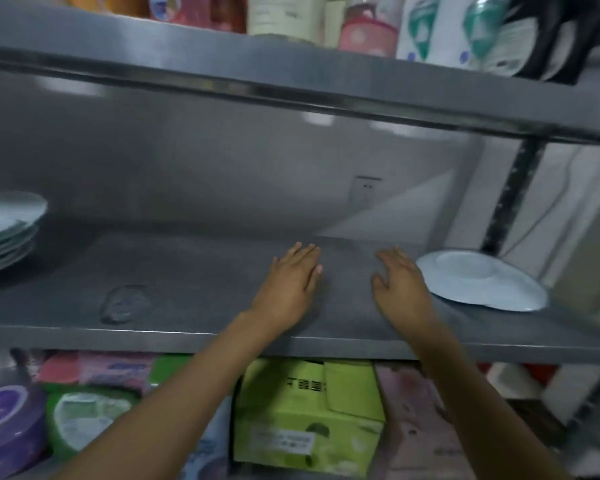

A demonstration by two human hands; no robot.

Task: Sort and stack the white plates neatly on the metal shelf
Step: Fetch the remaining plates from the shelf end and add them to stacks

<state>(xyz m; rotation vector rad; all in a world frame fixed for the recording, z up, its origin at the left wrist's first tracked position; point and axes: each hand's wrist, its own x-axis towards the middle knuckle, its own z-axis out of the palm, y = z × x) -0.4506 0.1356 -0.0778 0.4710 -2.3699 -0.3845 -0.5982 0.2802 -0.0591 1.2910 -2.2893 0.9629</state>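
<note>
- left hand (293, 278) and right hand (400, 282) lie flat, fingers spread, holding nothing, on the grey metal shelf (187, 289).
- upside-down round white plate (482, 280) sits just beside the right hand's outer edge.
- stack of white plates (7, 226) stands well left of the left hand.

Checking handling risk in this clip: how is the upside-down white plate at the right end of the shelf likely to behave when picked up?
The plate looks rigid and probably ceramic, so likely breakable. Lying face-down near the right hand, its rim sits flat, so prising it up may be awkward; it may slide on the smooth metal shelf.
</note>
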